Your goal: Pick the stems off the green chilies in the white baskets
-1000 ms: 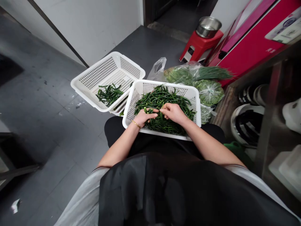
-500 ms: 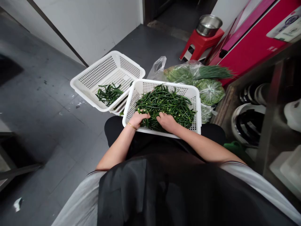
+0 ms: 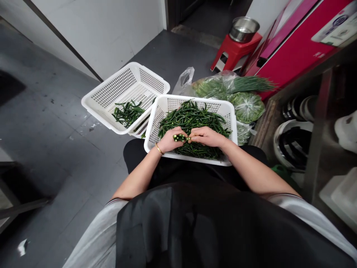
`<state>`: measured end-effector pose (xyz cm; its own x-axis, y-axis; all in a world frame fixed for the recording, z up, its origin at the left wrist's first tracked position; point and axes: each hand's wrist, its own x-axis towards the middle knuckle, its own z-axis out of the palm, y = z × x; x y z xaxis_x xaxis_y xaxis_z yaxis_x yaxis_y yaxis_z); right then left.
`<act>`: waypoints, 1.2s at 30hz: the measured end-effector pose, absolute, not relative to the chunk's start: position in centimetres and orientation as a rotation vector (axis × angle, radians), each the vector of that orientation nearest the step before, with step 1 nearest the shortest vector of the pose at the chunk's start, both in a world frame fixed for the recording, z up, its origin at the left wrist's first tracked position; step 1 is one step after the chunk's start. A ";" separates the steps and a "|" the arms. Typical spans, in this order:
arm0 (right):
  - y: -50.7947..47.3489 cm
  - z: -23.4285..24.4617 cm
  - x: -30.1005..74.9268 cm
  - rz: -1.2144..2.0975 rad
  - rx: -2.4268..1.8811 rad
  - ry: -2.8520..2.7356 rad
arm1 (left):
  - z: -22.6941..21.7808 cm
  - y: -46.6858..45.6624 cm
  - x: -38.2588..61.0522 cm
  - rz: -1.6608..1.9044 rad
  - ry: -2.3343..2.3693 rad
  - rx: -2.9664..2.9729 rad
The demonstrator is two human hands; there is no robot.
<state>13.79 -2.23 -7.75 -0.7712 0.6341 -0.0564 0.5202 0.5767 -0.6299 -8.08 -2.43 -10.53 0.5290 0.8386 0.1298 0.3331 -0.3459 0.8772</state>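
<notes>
A white perforated basket (image 3: 228, 115) rests on my lap, heaped with long green chili peppers (image 3: 195, 117). My left hand (image 3: 169, 141), with a gold bracelet at the wrist, is closed around a small bunch of peppers whose cut ends point right. My right hand (image 3: 208, 136) is closed in a pinch at those ends, touching the bunch. Left of it on the floor stands a second white basket (image 3: 111, 89) holding a small pile of green peppers (image 3: 126, 112).
Bagged greens and chives (image 3: 240, 96) lie on the floor behind the lap basket. A red stool (image 3: 232, 52) carries a steel bowl (image 3: 243, 28). A red cabinet (image 3: 295, 48) and a shelf with dishes (image 3: 295, 134) stand at right. Grey floor (image 3: 50, 130) stretches left.
Both hands dipped to the near side of the heap, then lifted and met at its middle. My left hand now holds a bunch of peppers with my right pinching its ends.
</notes>
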 end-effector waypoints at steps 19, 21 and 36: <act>-1.3 -7.9 11.1 0.639 -1.480 -2.366 | -12.0 -2.9 -5.7 1.013 0.838 0.885; -1.8 -8.2 10.7 0.341 -1.487 -2.430 | -11.9 -3.0 -5.1 0.987 0.843 0.865; -0.2 -8.4 11.6 0.634 -1.633 -2.297 | -11.6 -3.0 -7.3 1.058 1.029 0.818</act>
